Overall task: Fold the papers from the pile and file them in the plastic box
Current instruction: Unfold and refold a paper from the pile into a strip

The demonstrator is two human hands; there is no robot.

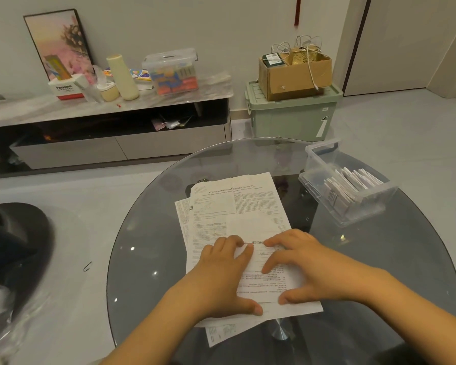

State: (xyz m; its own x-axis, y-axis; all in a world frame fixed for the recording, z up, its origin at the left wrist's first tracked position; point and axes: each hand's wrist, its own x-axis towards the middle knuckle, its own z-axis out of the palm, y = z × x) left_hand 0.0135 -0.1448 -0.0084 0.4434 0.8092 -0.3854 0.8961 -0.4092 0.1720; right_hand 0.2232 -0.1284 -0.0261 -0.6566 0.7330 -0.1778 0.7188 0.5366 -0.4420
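The left hand (223, 275) and right hand (304, 264) are pressing flat-fingered, close together, on the top paper (237, 206), creasing its fold against the tabletop (148, 259).

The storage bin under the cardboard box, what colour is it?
Pale green storage bin, seen in the head view.
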